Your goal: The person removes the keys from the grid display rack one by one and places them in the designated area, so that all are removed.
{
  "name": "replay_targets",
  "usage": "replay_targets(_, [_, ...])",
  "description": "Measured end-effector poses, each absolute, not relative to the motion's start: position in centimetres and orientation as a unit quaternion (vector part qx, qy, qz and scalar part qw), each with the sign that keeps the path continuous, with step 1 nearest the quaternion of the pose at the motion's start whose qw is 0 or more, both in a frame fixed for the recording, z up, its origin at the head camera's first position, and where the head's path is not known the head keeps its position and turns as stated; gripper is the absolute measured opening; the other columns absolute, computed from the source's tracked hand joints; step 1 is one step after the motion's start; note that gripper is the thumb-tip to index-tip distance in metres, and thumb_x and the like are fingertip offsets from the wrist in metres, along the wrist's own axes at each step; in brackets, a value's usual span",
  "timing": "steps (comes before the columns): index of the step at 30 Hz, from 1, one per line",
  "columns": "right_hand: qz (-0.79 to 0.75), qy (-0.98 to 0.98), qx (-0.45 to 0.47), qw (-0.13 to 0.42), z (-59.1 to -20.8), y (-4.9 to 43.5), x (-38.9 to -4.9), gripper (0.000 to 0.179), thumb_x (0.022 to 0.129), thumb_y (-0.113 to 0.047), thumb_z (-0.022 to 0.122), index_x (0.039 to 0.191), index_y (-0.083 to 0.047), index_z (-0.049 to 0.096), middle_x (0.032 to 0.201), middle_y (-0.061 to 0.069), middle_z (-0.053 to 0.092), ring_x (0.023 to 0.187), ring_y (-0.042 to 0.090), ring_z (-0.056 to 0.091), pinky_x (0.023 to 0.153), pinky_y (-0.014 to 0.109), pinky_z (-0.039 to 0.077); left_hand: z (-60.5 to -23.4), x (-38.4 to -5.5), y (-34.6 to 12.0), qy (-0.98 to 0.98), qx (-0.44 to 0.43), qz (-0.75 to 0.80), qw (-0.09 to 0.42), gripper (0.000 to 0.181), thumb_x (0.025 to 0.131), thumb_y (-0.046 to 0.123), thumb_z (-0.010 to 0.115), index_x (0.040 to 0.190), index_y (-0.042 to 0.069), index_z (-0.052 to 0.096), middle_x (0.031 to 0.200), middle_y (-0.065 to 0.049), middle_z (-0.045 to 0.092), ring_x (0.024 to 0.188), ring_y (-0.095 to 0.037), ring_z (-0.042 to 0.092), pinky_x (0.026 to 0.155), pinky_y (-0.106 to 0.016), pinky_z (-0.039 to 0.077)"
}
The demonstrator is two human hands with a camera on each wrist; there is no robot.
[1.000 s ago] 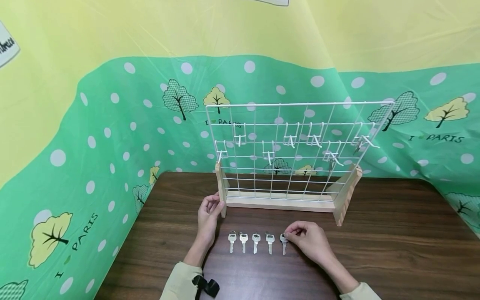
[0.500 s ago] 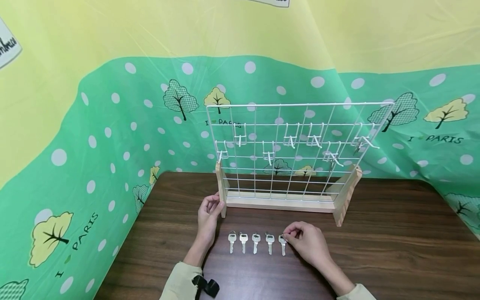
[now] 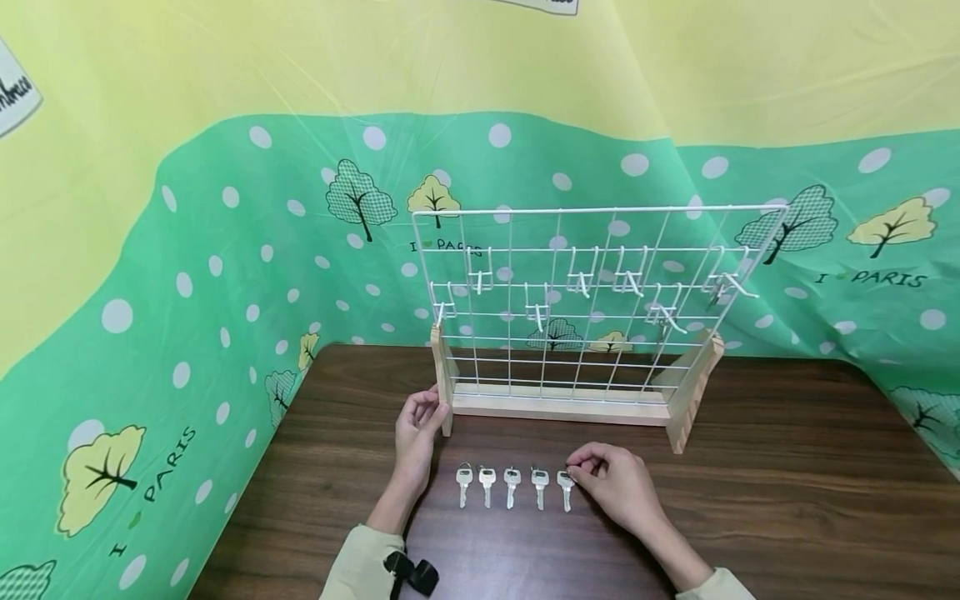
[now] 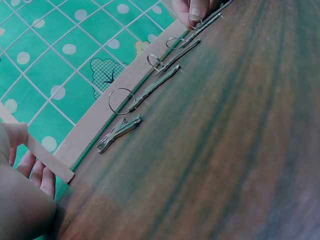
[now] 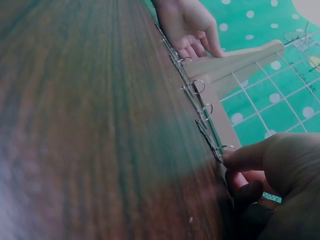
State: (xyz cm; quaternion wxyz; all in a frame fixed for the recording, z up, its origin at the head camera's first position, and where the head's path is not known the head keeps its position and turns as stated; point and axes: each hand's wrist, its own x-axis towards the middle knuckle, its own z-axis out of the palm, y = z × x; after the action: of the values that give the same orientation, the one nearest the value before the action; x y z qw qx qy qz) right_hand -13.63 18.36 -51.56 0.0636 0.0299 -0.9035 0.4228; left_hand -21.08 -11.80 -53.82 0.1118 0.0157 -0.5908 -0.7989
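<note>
Brown wood-grain table (image 3: 480, 558), with five keys (image 3: 512, 487) in a row across it, near us. At the row's right end, the right hand (image 3: 617, 483) has its grip pinched on the ring end of the rightmost key (image 3: 566, 493); we judge the thin ring (image 5: 227, 146) could slip free, or a leftward drag could knock the neighbouring key (image 3: 540, 490). Farther left, the left hand (image 3: 416, 425) has its grip clamped on the wooden side (image 3: 443, 375) of the rack (image 3: 558, 412); if it loosened, a push might shift the rack. We see no lidded container; farther still, white hooks (image 3: 582, 283) hang on the rack, two rightmost seemingly loaded, contents too small to tell.
</note>
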Motion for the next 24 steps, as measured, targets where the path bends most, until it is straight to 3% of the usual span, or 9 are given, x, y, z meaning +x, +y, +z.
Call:
replay_targets(18, [0.468, -0.881, 0.009, 0.07, -50.9, 19.0, -13.8, 0.017, 0.093, 0.005, 0.08, 0.094, -0.012, 0.083, 0.076, -0.005, 0.066, 0.059, 0.002, 0.047, 0.054, 0.02, 0.039, -53.9, -21.0, -11.9, -0.589, 0.017, -0.801, 0.107, 0.022, 0.102, -0.009, 0.069, 0.119, -0.015, 0.056, 0.15, -0.028, 0.063, 0.134, -0.022, 0.063, 0.111, -0.022, 0.054])
replay_targets(24, [0.47, -0.874, 0.018, 0.126, -50.1, 19.2, -14.0, 0.009, 0.096, 0.0, 0.081, 0.096, -0.009, 0.083, 0.076, -0.006, 0.065, 0.059, 0.001, 0.046, 0.053, 0.02, 0.04, -53.8, -21.0, -11.9, -0.591, 0.017, -0.8, 0.108, 0.024, 0.102, -0.009, 0.069, 0.12, -0.017, 0.054, 0.15, -0.027, 0.063, 0.133, -0.019, 0.064, 0.111, -0.021, 0.054])
